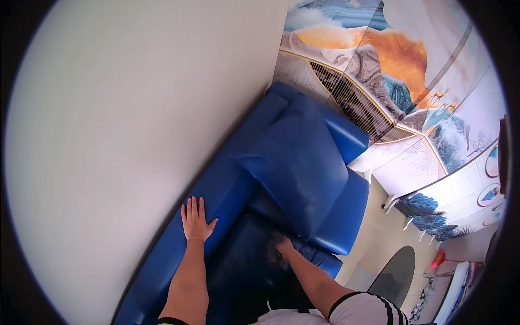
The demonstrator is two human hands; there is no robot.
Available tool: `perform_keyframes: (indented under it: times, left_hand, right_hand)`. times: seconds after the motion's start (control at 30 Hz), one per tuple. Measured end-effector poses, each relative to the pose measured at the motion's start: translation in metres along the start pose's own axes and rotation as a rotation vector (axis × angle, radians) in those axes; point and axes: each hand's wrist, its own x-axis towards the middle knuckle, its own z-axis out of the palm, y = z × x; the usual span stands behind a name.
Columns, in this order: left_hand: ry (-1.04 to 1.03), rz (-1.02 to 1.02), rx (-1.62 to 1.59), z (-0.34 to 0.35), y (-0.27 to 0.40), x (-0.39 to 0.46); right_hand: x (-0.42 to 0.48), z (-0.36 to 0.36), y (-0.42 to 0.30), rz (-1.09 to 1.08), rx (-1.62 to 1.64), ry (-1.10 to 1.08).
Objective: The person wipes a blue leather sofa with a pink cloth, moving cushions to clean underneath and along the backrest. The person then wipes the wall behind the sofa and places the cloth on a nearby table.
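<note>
My left hand [196, 221] rests flat on the top of the backrest [225, 195] of a blue leather sofa, fingers apart and nothing in it. Lower down, my right hand [285, 247] grips a dark cloth [275, 251], blurred and partly hidden by the hand, against the dark blue seat [243, 248]. A big blue leather cushion [298, 162] leans across the sofa's far end, just beyond my right hand. The far armrest [345, 130] shows behind it.
A plain pale wall [122, 122] runs along the sofa's back. Decorated panels [390, 61] with mountains stand beyond the armrest. To the right are a beige floor [373, 211], a dark oval tabletop [394, 276] and white furniture feet [408, 222].
</note>
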Motion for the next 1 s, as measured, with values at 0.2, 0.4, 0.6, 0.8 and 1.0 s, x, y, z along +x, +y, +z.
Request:
perform_keyframes:
  times: [0.2, 0.4, 0.6, 0.8, 1.0]
  left_hand:
    - [0.098, 0.062, -0.012, 0.013, -0.005, 0.0]
    - [0.129, 0.078, -0.023, 0.015, -0.005, -0.001]
    - [0.294, 0.116, -0.024, 0.024, -0.002, 0.0]
    - [0.262, 0.073, -0.009, 0.02, 0.002, 0.0]
    - [0.213, 0.046, 0.031, 0.019, 0.007, 0.002]
  right_hand:
    - [0.003, 0.001, 0.057, -0.053, -0.494, 0.255]
    - [0.028, 0.065, -0.11, -0.725, -0.826, 0.281]
    - [0.114, 0.026, -0.072, -0.921, -1.187, 0.245]
    - [0.025, -0.103, 0.103, -0.423, -0.54, 0.407]
    - [-0.044, -0.204, 0.165, -0.079, -0.969, 0.492]
